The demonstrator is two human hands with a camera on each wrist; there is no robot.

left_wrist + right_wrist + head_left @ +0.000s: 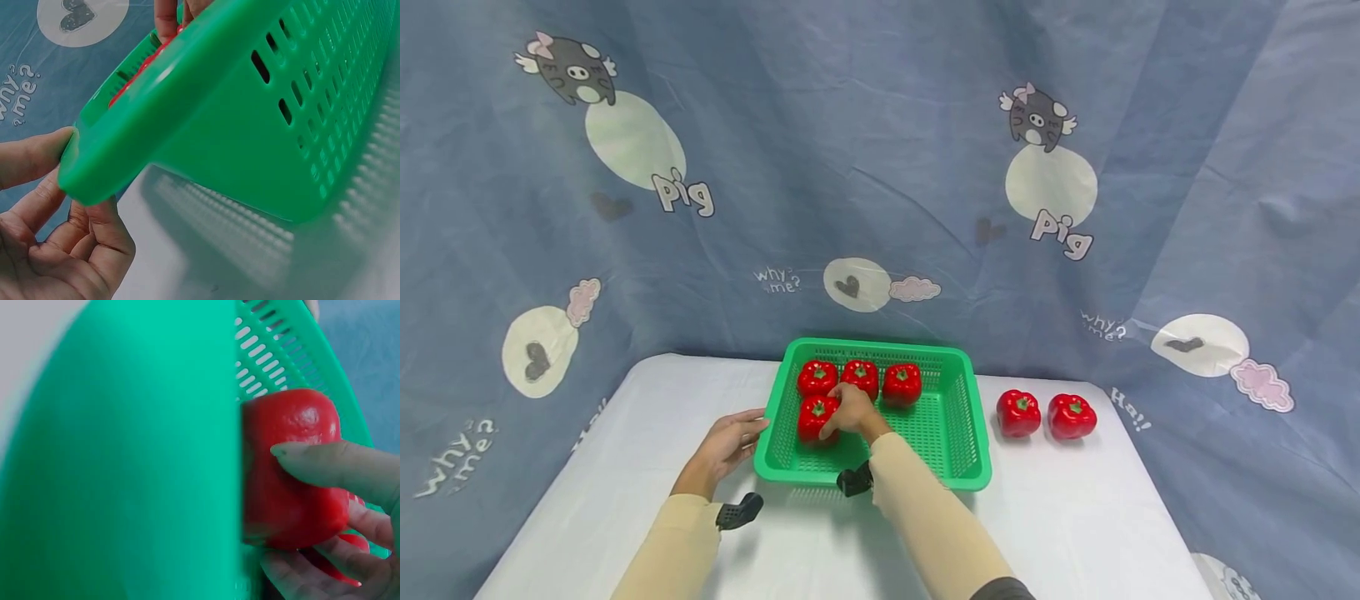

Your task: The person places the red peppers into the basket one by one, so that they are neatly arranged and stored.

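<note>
Inside the green plastic basket (977, 454) my right hand (852, 410) grips a red bell pepper (814, 419) at the front left. In the right wrist view the thumb lies across this bell pepper (294, 487), with fingers around its other side; the basket's near wall (125, 462) hides part of it. Three more red bell peppers (902, 385) stand in a row along the back of the basket. At the left side, my left hand (727, 443) holds the basket rim (119, 150), thumb on its outer edge and curled fingers below.
Two red bell peppers, one nearer (1018, 413) and one farther right (1072, 417), stand on the white table (1075, 517) to the right of the basket. A blue printed curtain (880, 167) hangs behind the table and along its sides.
</note>
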